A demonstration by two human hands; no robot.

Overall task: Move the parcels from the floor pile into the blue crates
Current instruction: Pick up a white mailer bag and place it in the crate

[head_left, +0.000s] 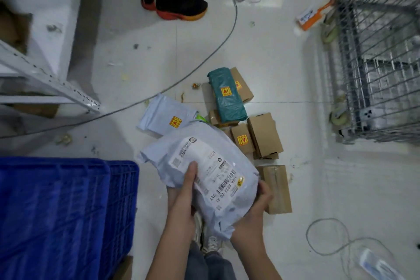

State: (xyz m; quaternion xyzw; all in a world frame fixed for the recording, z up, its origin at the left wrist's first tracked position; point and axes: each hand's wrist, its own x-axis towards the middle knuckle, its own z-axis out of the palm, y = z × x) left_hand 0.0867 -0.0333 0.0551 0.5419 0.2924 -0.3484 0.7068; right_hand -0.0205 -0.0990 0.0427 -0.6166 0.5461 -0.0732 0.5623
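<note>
I hold a pale grey poly-bag parcel [204, 173] with a white shipping label above the floor. My left hand [184, 200] grips its near left side, thumb on the label. My right hand [256, 209] cups its lower right edge. Beyond it lies the floor pile: a second grey bag [163, 116] with a yellow sticker, a teal wrapped parcel [227, 95] on top of brown cardboard boxes [263, 134], and one taped box [278, 188] beside my right hand. The blue crates [68, 211] stand at the lower left, close to the held parcel.
A wire cage trolley [375, 63] on wheels stands at the right. White metal shelving [45, 75] fills the upper left. Another person's black and orange shoes [177, 4] are at the top. A grey cable [204, 57] curves across the tiled floor. Loose wire [327, 236] coils at lower right.
</note>
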